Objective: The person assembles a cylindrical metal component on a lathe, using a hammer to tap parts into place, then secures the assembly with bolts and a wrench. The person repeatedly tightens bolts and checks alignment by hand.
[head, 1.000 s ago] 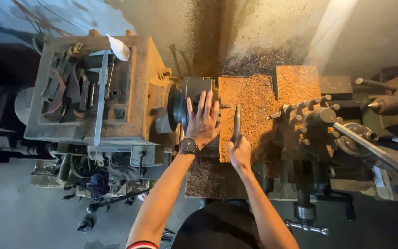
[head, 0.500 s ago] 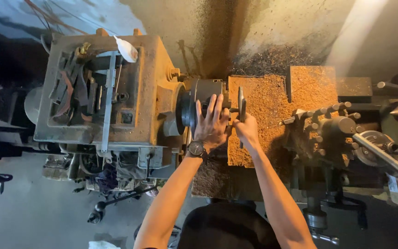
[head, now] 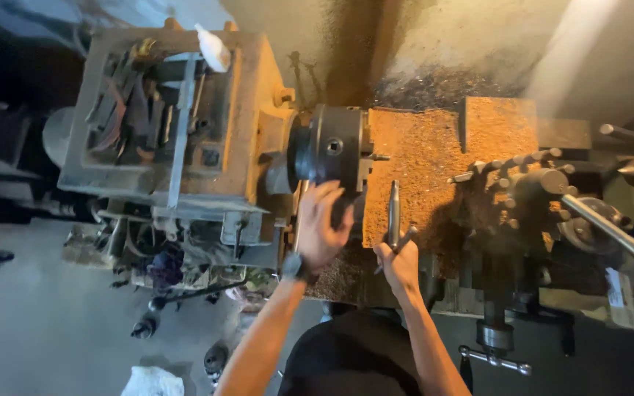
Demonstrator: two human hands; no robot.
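Note:
I look down on an old metal lathe. My left hand (head: pixel 324 224), with a dark watch on the wrist, rests with spread fingers on the lower edge of the round dark chuck (head: pixel 332 150). My right hand (head: pixel 399 260) grips a slim grey T-handled chuck key (head: pixel 394 213), held upright just right of the chuck, over the chip-covered carriage. A short stub sticks out of the chuck's face on the right.
The boxy headstock (head: pixel 177 125) with tools lying on top stands to the left. Rust-coloured chips cover the bed and carriage (head: pixel 434 158). The tool post (head: pixel 530 183) and long levers (head: pixel 614 231) lie to the right. Grey floor shows at lower left.
My left hand has slid from the chuck's face down to its lower edge. The right hand with the key has dropped back slightly from the chuck.

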